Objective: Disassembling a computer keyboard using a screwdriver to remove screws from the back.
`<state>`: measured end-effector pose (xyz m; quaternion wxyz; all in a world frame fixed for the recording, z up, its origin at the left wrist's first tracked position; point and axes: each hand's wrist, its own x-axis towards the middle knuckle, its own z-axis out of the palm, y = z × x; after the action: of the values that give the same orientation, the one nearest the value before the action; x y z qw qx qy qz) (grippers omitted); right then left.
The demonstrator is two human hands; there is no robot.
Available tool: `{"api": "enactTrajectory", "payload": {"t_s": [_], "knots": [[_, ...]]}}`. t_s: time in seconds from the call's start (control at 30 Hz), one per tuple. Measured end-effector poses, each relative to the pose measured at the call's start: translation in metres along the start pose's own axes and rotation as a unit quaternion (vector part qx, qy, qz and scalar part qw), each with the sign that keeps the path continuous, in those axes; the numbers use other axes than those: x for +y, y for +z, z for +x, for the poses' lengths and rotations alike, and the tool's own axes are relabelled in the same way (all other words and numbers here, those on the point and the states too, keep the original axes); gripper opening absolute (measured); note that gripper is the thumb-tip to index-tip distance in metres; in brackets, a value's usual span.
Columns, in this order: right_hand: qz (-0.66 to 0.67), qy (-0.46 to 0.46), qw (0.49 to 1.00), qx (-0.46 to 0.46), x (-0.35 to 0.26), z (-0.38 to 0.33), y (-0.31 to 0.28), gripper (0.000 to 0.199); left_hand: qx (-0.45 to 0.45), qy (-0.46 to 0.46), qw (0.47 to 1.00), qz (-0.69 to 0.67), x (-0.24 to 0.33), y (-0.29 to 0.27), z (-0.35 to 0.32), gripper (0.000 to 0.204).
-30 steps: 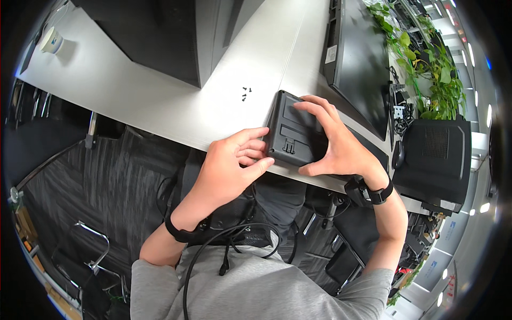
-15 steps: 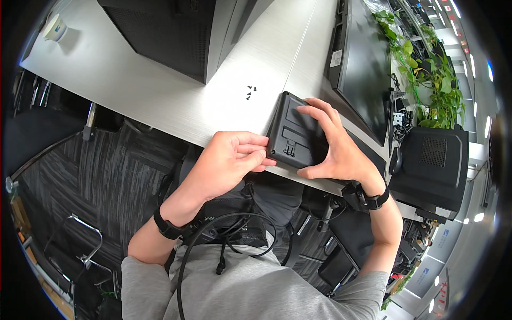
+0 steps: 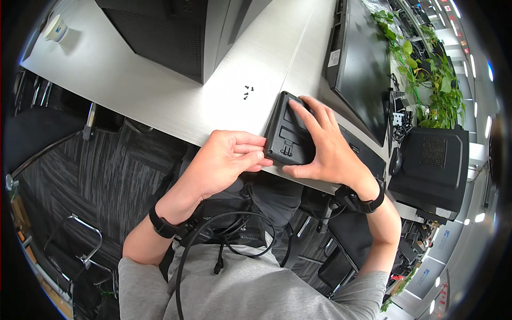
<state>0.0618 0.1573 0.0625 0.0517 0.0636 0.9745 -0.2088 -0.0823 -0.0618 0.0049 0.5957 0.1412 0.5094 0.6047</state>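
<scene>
A flat black rectangular plastic device lies at the table's near edge. Its upper face has a recessed panel and a small clip-like part. My right hand grips it, fingers over the top and far side, thumb low on the near side. At its left edge is my left hand, thumb pressed to the fingers and fingertips against the device's near left corner. Whether something small sits in that pinch is hidden. Several small black screws lie loose on the table just beyond.
A dark computer case stands at the back left of the pale table, a paper cup beyond it. On the right are a monitor, a mouse and leafy plants. A black cable hangs across my front.
Both hands and the device have shifted slightly left in the picture. My right-hand fingers have moved a little on the device's top. The screws appear in the same arrangement.
</scene>
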Motion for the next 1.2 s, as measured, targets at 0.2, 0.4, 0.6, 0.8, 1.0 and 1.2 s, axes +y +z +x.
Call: {"api": "enactTrajectory", "payload": {"t_s": [0.2,0.4,0.6,0.8,1.0,1.2], "knots": [[0.048,0.024,0.999,0.006,0.0,-0.001,-0.002,0.113,0.004,-0.008,1.0,-0.002,0.002,0.0,-0.001,0.037],[0.076,0.023,0.997,0.01,0.0,-0.001,-0.003,0.109,-0.015,-0.025,1.0,-0.003,0.007,-0.003,-0.002,0.043],[0.069,0.02,0.997,0.008,0.002,-0.002,-0.003,0.104,-0.021,-0.057,0.998,0.013,0.013,-0.003,0.002,0.044],[0.05,0.007,0.999,0.01,0.003,-0.003,0.002,0.103,-0.027,-0.079,0.995,0.048,0.015,-0.002,0.008,0.039],[0.016,0.01,1.0,0.021,0.005,-0.005,0.005,0.107,-0.011,-0.054,0.993,0.103,0.012,0.002,0.009,0.031],[-0.035,0.009,0.999,0.005,0.003,-0.007,0.008,0.113,0.022,-0.017,0.996,0.088,0.001,0.003,0.005,0.03]]}}
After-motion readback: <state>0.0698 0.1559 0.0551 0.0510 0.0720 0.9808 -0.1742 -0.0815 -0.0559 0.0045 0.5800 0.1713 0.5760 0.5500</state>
